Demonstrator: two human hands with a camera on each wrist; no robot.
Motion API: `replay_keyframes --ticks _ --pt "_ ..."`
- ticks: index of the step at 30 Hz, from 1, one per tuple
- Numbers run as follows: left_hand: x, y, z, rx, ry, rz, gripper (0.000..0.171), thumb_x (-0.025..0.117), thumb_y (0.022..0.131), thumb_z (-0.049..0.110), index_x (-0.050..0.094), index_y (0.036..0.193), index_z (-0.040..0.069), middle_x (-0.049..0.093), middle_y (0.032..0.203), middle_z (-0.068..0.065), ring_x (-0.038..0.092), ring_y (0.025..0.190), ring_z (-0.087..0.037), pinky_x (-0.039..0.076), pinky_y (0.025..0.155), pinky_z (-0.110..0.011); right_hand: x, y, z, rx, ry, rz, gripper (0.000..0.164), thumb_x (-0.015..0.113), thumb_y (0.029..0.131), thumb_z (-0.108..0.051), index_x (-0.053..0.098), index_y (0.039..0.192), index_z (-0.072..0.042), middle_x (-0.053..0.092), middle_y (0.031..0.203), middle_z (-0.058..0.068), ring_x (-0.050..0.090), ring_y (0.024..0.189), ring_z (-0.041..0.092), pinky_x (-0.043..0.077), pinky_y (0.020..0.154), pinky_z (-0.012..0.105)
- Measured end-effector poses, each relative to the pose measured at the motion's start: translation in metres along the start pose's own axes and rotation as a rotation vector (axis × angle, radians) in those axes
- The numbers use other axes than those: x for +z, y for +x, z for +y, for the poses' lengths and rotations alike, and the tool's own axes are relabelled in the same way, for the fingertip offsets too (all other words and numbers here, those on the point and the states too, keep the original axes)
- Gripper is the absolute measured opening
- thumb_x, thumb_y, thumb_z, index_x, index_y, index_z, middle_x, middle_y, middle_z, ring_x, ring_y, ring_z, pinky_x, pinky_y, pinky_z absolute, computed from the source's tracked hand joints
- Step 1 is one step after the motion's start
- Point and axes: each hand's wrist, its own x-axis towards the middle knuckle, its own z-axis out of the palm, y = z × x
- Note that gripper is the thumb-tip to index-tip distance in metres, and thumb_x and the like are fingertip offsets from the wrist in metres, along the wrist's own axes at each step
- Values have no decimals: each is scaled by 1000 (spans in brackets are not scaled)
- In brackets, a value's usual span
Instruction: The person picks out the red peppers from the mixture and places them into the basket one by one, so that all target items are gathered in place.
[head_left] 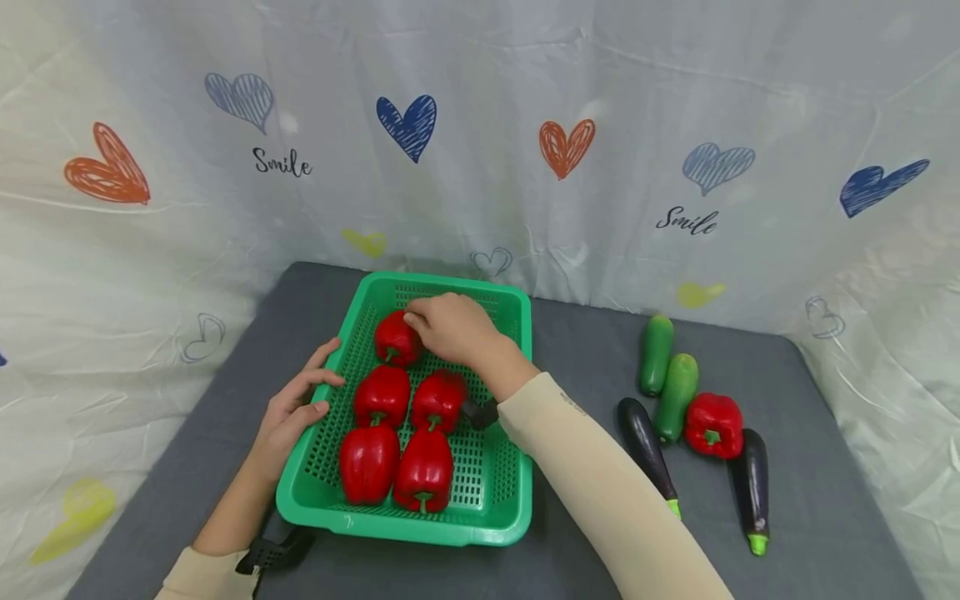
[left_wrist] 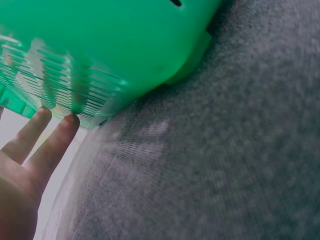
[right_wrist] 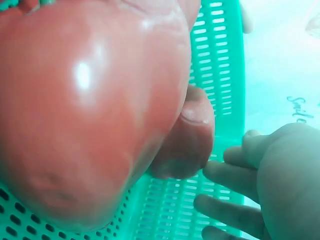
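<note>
A green plastic basket (head_left: 405, 533) holds several red bell peppers. My left hand (head_left: 288, 417) rests against its left side, thumb and fingers at the rim; in the left wrist view two straight fingers (left_wrist: 55, 142) touch the slotted wall. Inside the basket, my right hand (head_left: 457, 329) is beside the farthest bell pepper (head_left: 396, 340). From the right wrist, its fingers (right_wrist: 230, 212) look extended, one tip at or very near that pepper (right_wrist: 187, 135) and none curled round it. A nearer bell pepper (right_wrist: 95, 110) fills much of that view.
On the grey tabletop (head_left: 570, 350) to the right lie two cucumbers (head_left: 656, 354), another red bell pepper (head_left: 714, 425) and two eggplants (head_left: 750, 483), one of them close to my right forearm. A white curtain (head_left: 480, 208) printed with hearts stands behind.
</note>
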Motion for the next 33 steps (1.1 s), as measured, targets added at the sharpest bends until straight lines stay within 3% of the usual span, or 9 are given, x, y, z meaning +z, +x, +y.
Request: replay_keyframes --ticks 3,15,22,33 --pt "-1 0 0 -6 4 1 26 41 102 -12 56 123 -19 29 176 -23 25 164 -23 29 100 -33 -1 -4 -1 -12 -19 2 34 56 116 -34 74 140 -17 78 119 -3 70 94 13 55 86 32" --pt "-4 -3 -1 -32 28 9 26 42 103 -11 56 123 -19 28 176 -25 25 164 -23 29 101 -33 -3 -8 -2 -4 -19 -16 41 58 115 -37 69 147 -15 77 132 -1 73 106 16 57 92 34" --pt "-2 -2 -2 -15 21 5 27 41 103 -12 56 123 -19 28 176 -25 25 164 -23 30 104 -32 -6 -13 0 -7 -22 -16 44 58 114 -39 68 149 -14 76 134 0 73 107 17 57 95 36" --pt "1 1 -1 3 11 -1 27 40 102 -13 56 123 -19 29 176 -24 26 164 -23 30 102 -32 -11 -26 8 7 -20 5 44 54 116 -39 68 148 -13 74 140 1 71 123 21 55 104 40"
